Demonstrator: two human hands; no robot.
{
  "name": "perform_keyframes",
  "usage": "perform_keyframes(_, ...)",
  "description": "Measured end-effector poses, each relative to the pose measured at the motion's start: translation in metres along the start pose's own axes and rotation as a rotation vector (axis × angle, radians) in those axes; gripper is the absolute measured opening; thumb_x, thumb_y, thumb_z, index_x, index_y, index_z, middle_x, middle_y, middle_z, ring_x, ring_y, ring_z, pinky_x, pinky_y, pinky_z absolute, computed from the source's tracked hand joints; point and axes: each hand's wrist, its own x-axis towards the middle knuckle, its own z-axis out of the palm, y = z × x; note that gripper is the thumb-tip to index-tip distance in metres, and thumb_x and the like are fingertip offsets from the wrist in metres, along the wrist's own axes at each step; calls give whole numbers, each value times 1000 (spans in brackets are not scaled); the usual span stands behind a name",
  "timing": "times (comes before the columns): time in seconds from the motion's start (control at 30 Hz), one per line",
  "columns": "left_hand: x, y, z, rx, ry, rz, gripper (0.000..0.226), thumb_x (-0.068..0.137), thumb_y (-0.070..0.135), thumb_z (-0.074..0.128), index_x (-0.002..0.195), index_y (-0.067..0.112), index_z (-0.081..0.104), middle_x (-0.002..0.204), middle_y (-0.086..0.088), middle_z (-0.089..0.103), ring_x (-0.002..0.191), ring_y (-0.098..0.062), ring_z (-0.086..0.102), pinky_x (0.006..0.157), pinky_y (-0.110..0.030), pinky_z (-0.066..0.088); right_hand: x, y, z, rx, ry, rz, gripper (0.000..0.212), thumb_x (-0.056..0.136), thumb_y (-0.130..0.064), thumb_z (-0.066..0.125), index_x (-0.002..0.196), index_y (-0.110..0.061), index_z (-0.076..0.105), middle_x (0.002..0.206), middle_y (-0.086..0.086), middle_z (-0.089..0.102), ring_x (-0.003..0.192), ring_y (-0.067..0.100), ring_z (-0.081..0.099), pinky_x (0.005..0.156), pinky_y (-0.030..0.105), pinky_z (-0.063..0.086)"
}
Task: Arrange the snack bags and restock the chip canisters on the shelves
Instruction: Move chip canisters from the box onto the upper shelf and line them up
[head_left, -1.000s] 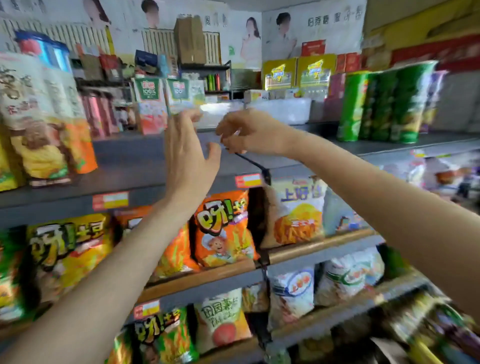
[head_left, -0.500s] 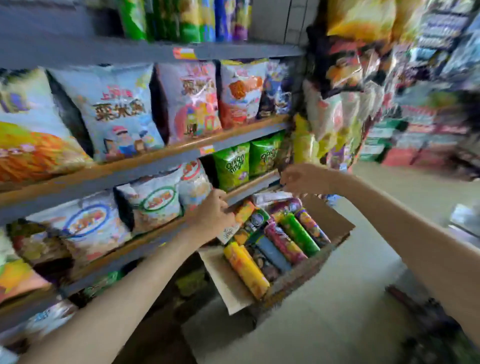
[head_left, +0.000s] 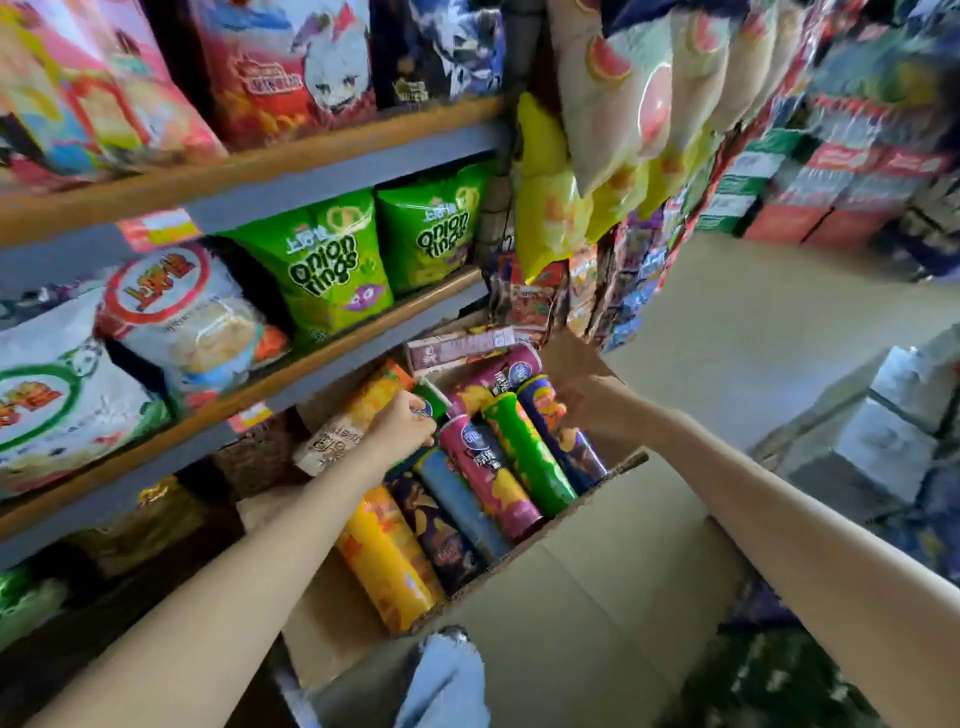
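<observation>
An open cardboard box (head_left: 613, 587) on the floor holds several chip canisters lying side by side: yellow (head_left: 387, 558), dark purple, blue, magenta (head_left: 488, 478), green (head_left: 527, 452) and navy (head_left: 563, 434). My left hand (head_left: 402, 428) reaches into the box and curls round the top end of a green canister (head_left: 431, 400). My right hand (head_left: 589, 408) rests at the upper end of the navy canister; motion blur hides its grip. Snack bags fill the shelves above, among them two green onion rings bags (head_left: 332, 265).
Wooden-edged grey shelves (head_left: 363, 322) run along the left. Snack bags hang in strips (head_left: 618, 130) from the shelf end above the box. Stacked cartons (head_left: 831, 197) stand far right, pale boxes (head_left: 904, 415) at the right. Bare floor (head_left: 753, 317) lies beyond the box.
My view swung from the top shelf down to the box on the floor. Both hands left the shelf and dropped into the box onto the canisters.
</observation>
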Motion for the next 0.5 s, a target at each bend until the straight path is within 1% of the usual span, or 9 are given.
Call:
perform_keyframes(0.03, 8, 0, 11, 24, -15, -33, 34, 87, 7, 54, 120, 4, 47, 74, 0, 54, 79, -23, 60, 61, -27, 39, 14, 5, 2, -46, -31, -19, 32, 88, -18, 57, 119, -12, 55, 112, 10, 60, 98, 27, 59, 81, 36, 48)
perform_keyframes(0.1, 20, -1, 27, 64, -39, -78, 36, 87, 2, 52, 123, 0, 46, 70, -3, 54, 74, -23, 57, 55, -25, 38, 34, 9, 7, -92, -131, -87, 43, 90, -14, 52, 132, -12, 47, 115, 13, 57, 103, 30, 57, 84, 35, 45)
perform_keyframes(0.13, 24, 0, 31, 84, -49, -88, 36, 88, 1, 50, 123, 0, 45, 72, -6, 56, 73, -22, 55, 56, -23, 38, 45, 12, 12, -106, -178, -120, 47, 91, -14, 51, 137, -13, 42, 114, 12, 55, 106, 30, 55, 84, 34, 44)
perform_keyframes(0.2, 34, 1, 35, 170, -66, -84, 35, 89, 3, 49, 124, 4, 45, 87, -9, 60, 82, -21, 55, 64, -24, 38, 72, 19, 19, -161, -225, -167, 53, 92, -18, 52, 142, -16, 35, 120, 11, 52, 115, 29, 50, 88, 32, 41)
perform_keyframes(0.27, 45, -2, 35, 219, -40, -91, 37, 90, 5, 49, 127, 6, 43, 99, -11, 63, 95, -25, 57, 73, -27, 38, 106, 23, 26, -209, -235, -208, 57, 90, -21, 53, 143, -16, 32, 131, 13, 48, 122, 30, 44, 96, 35, 38)
perform_keyframes(0.33, 51, -9, 38, 226, 54, -136, 40, 88, 4, 51, 127, 5, 43, 108, -14, 64, 103, -28, 57, 75, -25, 36, 138, 22, 34, -240, -233, -265, 55, 91, -20, 53, 141, -9, 33, 136, 16, 45, 126, 31, 41, 100, 36, 34)
perform_keyframes(0.37, 52, -12, 40, 210, 85, -173, 40, 87, 3, 52, 127, 4, 44, 108, -14, 64, 103, -28, 57, 70, -23, 33, 151, 18, 39, -247, -231, -301, 52, 91, -20, 53, 138, -5, 35, 135, 16, 46, 126, 30, 42, 99, 35, 32)
perform_keyframes(0.43, 56, -15, 47, 171, 97, -242, 38, 87, 3, 51, 125, 5, 44, 100, -11, 63, 102, -27, 57, 68, -24, 31, 171, 8, 53, -207, -271, -374, 47, 91, -21, 56, 131, -1, 41, 129, 18, 52, 119, 31, 48, 91, 35, 35)
perform_keyframes(0.5, 67, -17, 55, 114, 134, -273, 34, 89, 3, 51, 122, 7, 45, 101, -14, 63, 99, -31, 59, 72, -30, 39, 187, -3, 73, -154, -342, -443, 49, 90, -17, 56, 134, -3, 40, 128, 18, 54, 119, 31, 49, 90, 35, 39)
